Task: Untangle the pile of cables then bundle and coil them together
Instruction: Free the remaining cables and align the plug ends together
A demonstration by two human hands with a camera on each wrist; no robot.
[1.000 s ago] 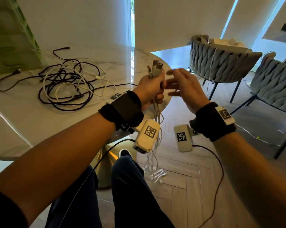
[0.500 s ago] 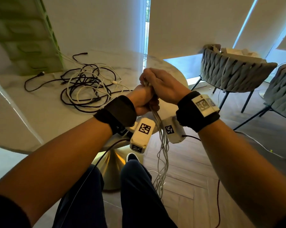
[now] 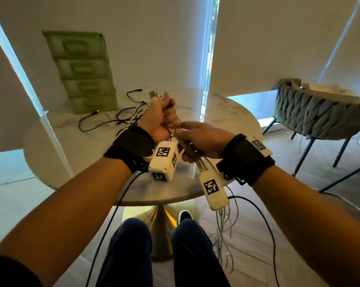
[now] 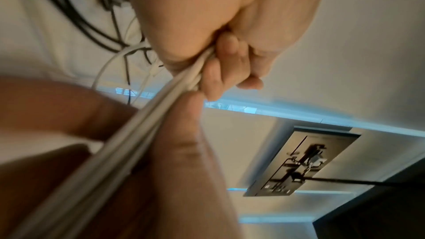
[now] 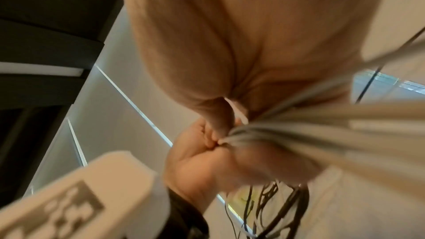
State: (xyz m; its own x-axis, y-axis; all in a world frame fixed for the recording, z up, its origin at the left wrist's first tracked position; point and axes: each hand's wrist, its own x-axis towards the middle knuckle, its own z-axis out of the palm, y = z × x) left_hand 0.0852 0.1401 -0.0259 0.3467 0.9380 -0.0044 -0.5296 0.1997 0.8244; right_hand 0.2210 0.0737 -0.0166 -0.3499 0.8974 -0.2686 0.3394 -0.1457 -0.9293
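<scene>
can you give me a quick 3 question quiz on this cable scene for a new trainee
1. True or false: the left hand grips the bundle of white cables just below their plugs.
2. Where do the loose ends of that bundle go? A) onto the table B) down toward the floor C) over the grey chair
3. Fill in: the right hand holds the bundle just ____ the left hand.

Key: 1 true. 2 B. 3 below. The tangle of black and white cables lies on the table, not yet bundled.
</scene>
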